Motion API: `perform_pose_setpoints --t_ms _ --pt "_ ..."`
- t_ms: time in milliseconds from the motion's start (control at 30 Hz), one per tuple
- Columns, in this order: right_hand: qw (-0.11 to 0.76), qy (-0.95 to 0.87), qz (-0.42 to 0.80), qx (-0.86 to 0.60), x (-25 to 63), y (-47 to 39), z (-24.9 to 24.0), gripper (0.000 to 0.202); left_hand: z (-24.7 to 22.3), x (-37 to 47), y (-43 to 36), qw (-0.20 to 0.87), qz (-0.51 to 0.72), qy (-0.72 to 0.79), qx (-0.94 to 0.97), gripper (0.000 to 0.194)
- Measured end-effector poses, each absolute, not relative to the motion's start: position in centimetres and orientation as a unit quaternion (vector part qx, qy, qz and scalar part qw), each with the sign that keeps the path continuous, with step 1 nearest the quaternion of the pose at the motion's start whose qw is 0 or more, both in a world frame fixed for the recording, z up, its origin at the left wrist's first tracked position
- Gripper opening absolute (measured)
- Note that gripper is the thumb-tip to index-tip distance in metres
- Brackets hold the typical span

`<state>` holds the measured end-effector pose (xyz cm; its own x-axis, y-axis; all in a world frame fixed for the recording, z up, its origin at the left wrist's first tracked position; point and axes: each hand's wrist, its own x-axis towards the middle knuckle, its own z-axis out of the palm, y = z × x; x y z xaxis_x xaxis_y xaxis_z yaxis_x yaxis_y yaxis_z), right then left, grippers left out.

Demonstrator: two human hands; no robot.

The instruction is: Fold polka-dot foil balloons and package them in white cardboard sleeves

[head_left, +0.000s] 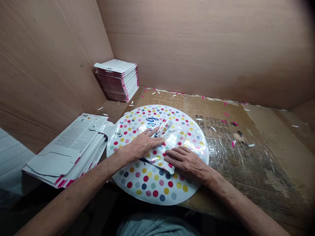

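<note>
A round white sheet with coloured dots (155, 190) lies flat on the cardboard-covered table, its near edge reaching past the table's front edge. On its middle rests a smaller piece of shiny dotted foil (157, 159), creased and folded. My left hand (144, 143) lies with fingers spread over the foil's left part and the sheet. My right hand (185, 161) lies on the foil's right part, fingers bent a little and flat against it. Blue lettering (151, 122) shows above my left hand; the rest of it is covered.
A tall stack of white and pink cards (118, 80) stands in the back left corner. A lower pile of printed cards (71, 144) lies at the left. Wooden panels (197, 46) rise behind and at the left. Pink and white paper scraps (233, 143) are scattered over the cardboard (246, 170).
</note>
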<state>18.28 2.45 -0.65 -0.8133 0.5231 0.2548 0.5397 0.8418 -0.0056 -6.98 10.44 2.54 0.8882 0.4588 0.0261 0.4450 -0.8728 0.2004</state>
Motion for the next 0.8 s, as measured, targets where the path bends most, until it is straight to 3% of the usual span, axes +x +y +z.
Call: perform_pose_setpoints --t_ms 100,233,300,400,567,800 --pt "0.234 -0.909 0.095 -0.333 20.6 2.4 -1.2 0.034 1.1 -7.7 10.9 0.167 0.043 0.296 0.939 0.055" --pt "0.327 -0.714 0.205 -0.584 20.1 5.0 -1.1 0.04 0.4 -6.8 11.1 0.264 0.131 0.386 0.874 0.033" --pt "0.288 -0.659 0.172 -0.673 19.0 6.8 -0.6 0.04 0.4 -5.5 11.0 0.249 0.172 0.48 0.823 0.029" --pt "0.163 -0.643 0.078 -0.744 17.2 9.0 0.1 0.038 0.4 -3.4 10.4 0.164 0.166 0.602 0.764 0.03" --pt "-0.008 -0.648 0.023 -0.762 15.6 10.9 1.0 0.045 0.3 -1.5 9.6 0.036 0.1 0.658 0.746 0.03" --pt "-0.024 -0.758 -0.018 -0.652 14.3 15.4 3.2 0.037 -1.2 -0.9 9.8 -0.007 0.051 0.653 0.755 0.025"
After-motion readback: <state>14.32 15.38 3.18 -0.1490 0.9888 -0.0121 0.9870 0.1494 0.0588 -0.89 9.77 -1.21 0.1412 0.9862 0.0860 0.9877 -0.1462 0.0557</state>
